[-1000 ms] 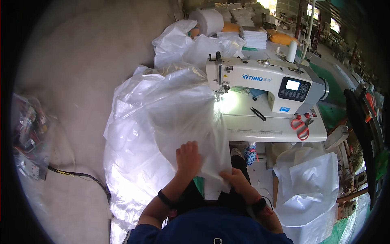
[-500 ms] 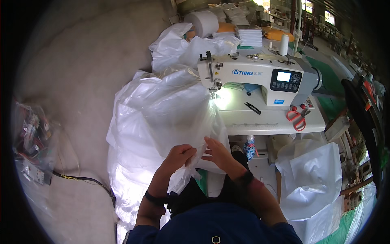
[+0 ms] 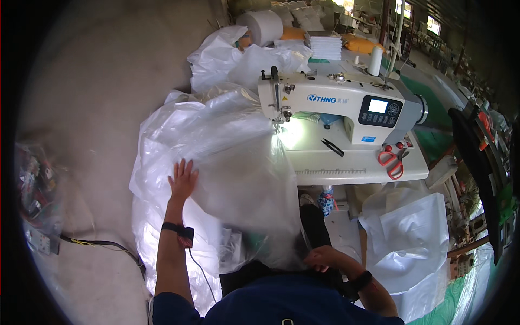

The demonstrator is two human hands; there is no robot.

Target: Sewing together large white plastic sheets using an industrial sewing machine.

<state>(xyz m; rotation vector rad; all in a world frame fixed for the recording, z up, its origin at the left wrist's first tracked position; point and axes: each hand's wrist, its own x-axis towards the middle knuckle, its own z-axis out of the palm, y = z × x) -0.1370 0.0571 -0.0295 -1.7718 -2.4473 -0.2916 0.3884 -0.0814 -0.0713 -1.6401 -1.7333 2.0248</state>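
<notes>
A large white, partly see-through plastic sheet (image 3: 238,179) spreads from under the sewing machine's needle down to my lap. My left hand (image 3: 183,180) lies flat on its left part, fingers spread and pressing on nothing but the film. Close to my body, at the sheet's lower right corner, my right hand (image 3: 323,258) is closed with curled fingers, pinching the sheet's edge. The white sewing machine (image 3: 330,100) stands beyond my hands, its lamp lit beside the needle. The sheet runs up to the needle area, where its exact contact is hard to see.
Black thread snips (image 3: 332,147) and red-handled scissors (image 3: 394,163) lie on the machine bed. A white thread cone (image 3: 375,60) stands behind. More white sheeting (image 3: 406,227) hangs at the right. A black cable (image 3: 108,245) runs along the left, near a clear bag of parts (image 3: 38,189).
My hands have moved apart: the left went up and left and opened flat on the sheet, the right came down toward my lap. The sheet is now spread wider between them.
</notes>
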